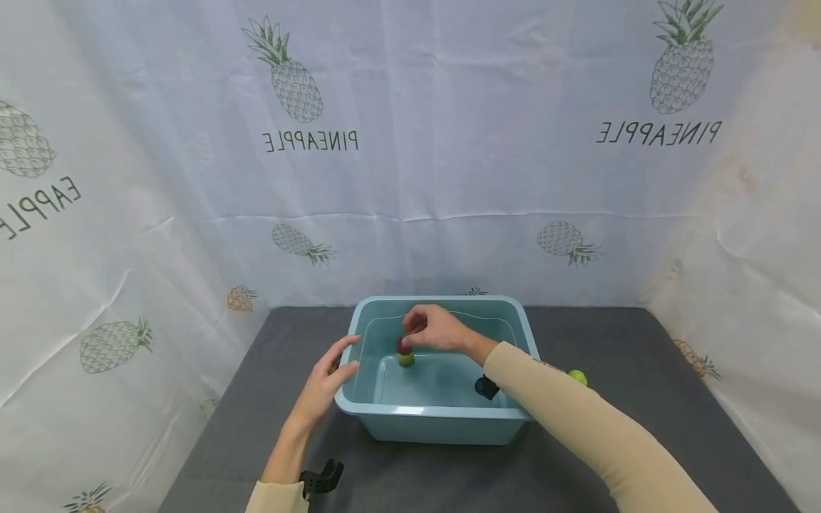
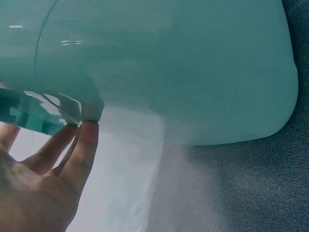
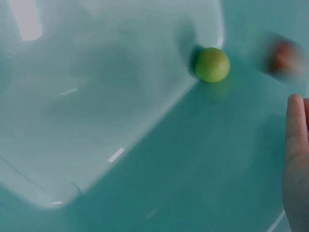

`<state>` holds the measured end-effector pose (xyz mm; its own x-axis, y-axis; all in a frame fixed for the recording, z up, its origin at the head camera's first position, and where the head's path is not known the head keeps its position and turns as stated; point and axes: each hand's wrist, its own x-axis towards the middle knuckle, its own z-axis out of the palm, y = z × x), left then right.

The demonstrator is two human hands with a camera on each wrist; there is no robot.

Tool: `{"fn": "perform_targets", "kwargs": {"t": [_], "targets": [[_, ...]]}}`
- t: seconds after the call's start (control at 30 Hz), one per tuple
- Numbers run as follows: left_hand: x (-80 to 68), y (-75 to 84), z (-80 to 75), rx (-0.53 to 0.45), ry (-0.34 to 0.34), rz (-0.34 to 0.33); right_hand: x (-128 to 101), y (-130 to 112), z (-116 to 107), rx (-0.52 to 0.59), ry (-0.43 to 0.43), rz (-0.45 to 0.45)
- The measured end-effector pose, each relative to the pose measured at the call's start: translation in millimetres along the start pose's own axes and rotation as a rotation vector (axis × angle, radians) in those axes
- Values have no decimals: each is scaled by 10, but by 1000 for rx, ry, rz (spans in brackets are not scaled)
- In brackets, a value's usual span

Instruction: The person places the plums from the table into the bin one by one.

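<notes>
A light teal plastic tub (image 1: 436, 412) stands on a dark grey table (image 1: 641, 356). My right hand (image 1: 420, 328) hovers over the tub with its fingers loosely bent. A small dark red ball (image 1: 403, 345) is just under the fingertips. In the right wrist view the red ball (image 3: 282, 58) is blurred and apart from my fingers (image 3: 295, 130). A green ball (image 1: 405, 359) lies on the tub floor by the wall (image 3: 212, 64). My left hand (image 1: 343, 356) rests its straight fingers (image 2: 84, 140) against the tub's left rim (image 2: 91, 108).
A second green ball (image 1: 577, 376) lies on the table right of the tub, partly behind my right sleeve (image 1: 577, 420). White cloth walls (image 1: 449, 178) printed with pineapples enclose the table at the back and on both sides.
</notes>
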<state>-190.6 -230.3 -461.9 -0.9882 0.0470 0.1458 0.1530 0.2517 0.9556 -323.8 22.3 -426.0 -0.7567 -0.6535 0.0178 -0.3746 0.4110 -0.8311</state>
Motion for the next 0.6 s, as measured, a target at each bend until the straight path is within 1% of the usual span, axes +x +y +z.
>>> {"fn": "perform_targets", "kwargs": {"t": [0.23,0.4,0.6], "targets": [[11,-4,15,-6,-2,-7,-16,-61,-93,38,35,-37],[-6,1,-3,-16,1,-15,-47,-223,-167,51,34,-59],[0,-3,-4,-20,-10,-18,-139,-415,-294,72,58,-96]]}}
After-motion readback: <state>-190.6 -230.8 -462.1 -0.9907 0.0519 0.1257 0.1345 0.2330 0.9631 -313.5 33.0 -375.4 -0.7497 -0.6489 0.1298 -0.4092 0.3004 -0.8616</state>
